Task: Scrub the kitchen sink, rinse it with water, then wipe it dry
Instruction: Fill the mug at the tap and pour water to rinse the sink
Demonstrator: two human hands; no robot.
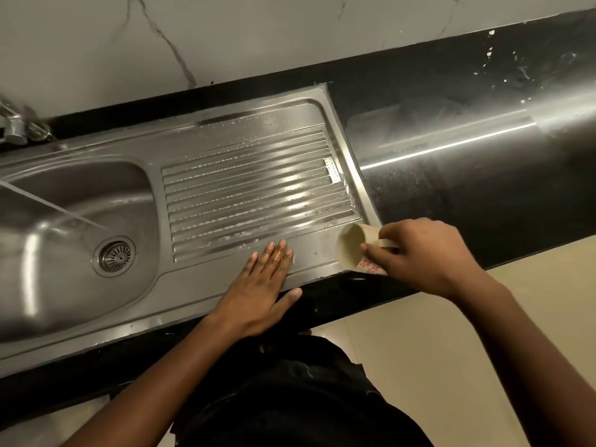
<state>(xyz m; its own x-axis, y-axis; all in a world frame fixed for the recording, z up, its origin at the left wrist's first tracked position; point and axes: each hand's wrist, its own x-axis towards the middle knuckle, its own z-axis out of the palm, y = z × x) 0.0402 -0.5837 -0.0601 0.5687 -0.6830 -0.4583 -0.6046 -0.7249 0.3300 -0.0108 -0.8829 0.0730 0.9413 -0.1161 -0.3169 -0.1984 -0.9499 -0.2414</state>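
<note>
Grip: right hand (425, 253) curled round cup (350, 250), tipped mouth-left over drainboard (251, 175) near corner; left hand (261, 285) flat, fingers straight, on wet front rim. Sink (96, 321) set in black table (467, 195): rigid steel, likely slick. Cup probably light, slippery; hold round body

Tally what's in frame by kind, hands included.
Hands: 2 (left hand, right hand)
Floral cup: 1
Steel sink: 1
Drain strainer: 1
Tap: 1
Total: 6
</note>
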